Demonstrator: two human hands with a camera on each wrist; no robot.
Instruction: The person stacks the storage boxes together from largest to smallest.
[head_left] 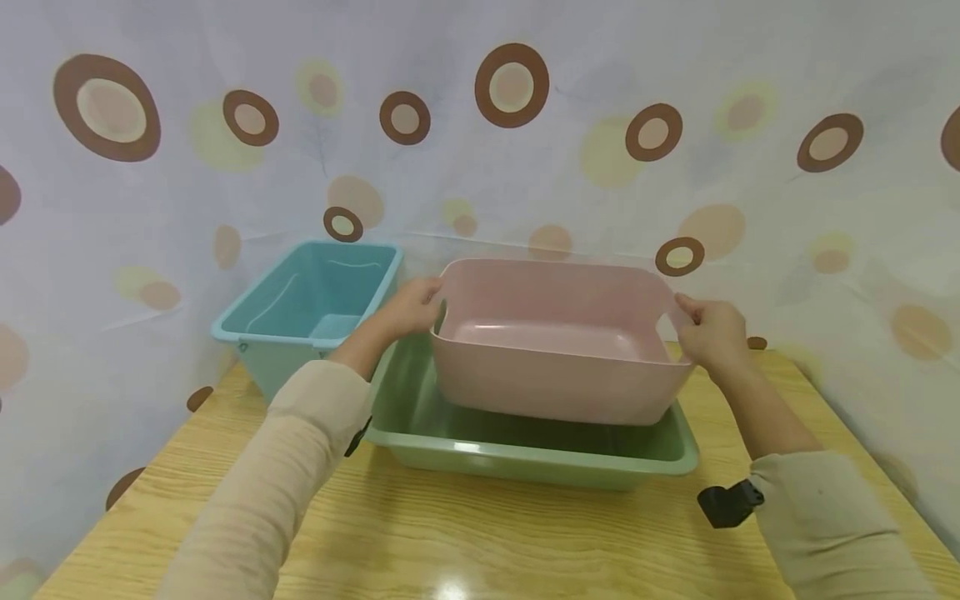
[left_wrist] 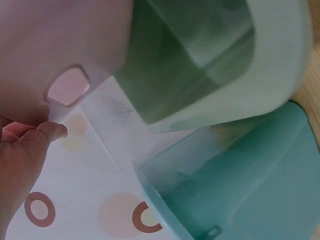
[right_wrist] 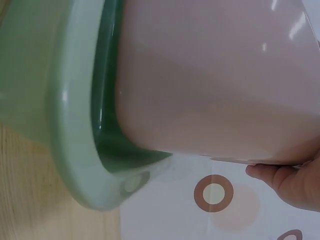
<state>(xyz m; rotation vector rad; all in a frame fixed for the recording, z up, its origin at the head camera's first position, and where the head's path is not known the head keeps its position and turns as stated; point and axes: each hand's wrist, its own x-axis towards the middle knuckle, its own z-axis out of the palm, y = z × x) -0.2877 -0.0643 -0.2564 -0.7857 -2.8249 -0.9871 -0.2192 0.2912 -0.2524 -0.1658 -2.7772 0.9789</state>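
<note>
A pink plastic basin (head_left: 555,375) with handle cutouts at both ends is held slightly tilted over a larger green basin (head_left: 525,462). Its lower part overlaps the green basin's opening in the head view. My left hand (head_left: 412,307) grips the pink basin's left end by the rim near the cutout; the left wrist view shows the thumb (left_wrist: 52,131) just beside that hole. At the opposite end, my right hand (head_left: 716,333) pinches the right rim with the thumb on top. In the right wrist view the pink wall (right_wrist: 215,80) hangs within the green rim (right_wrist: 75,125).
A light blue bin (head_left: 281,358) stands at the back left, close to the green basin and my left forearm. Everything rests on a wooden table (head_left: 450,542). Behind it hangs a white cloth (head_left: 450,175) patterned with brown rings and pale dots.
</note>
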